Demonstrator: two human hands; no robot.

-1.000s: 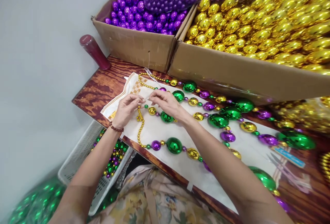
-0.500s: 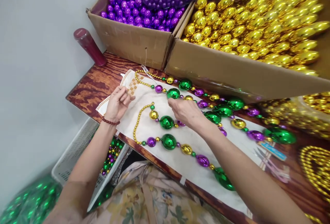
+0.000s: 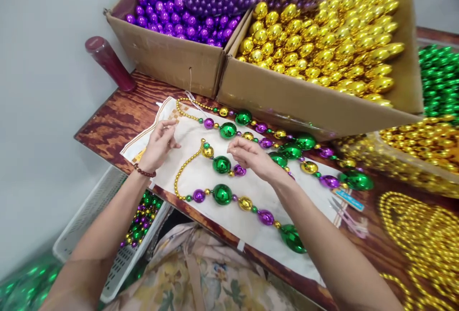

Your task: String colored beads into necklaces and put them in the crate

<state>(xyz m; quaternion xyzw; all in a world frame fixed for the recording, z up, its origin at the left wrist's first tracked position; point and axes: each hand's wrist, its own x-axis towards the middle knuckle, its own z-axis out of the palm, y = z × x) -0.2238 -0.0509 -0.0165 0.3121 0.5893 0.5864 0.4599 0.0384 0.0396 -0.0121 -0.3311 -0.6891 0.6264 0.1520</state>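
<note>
My left hand [image 3: 159, 146], with a reddish-brown bead bracelet [image 3: 145, 171] at the wrist, hovers over the left part of a white cloth [image 3: 193, 134]. Its fingers are curled toward the thumb; anything in them is too thin to make out. My right hand [image 3: 254, 159] is closed in a pinch above the cloth, its contents hidden. Between and below the hands lies a near bead necklace [image 3: 222, 194] of green, purple and gold beads, its small gold beads curving at the left. Beyond my right hand lies a second bead necklace [image 3: 228, 130] of the same colours.
Behind stand a box [image 3: 172, 43] of purple beads and a box [image 3: 322, 103] of gold beads. A dark red bottle [image 3: 111, 65] stands at the left. Scissors [image 3: 347, 218] and gold bead strands [image 3: 419, 239] lie right. A white basket [image 3: 86, 215] sits below the table edge.
The camera view has turned rightward. My right hand has come slightly nearer me, away from the far necklace. The near necklace's gold and green end beads now sit closer together.
</note>
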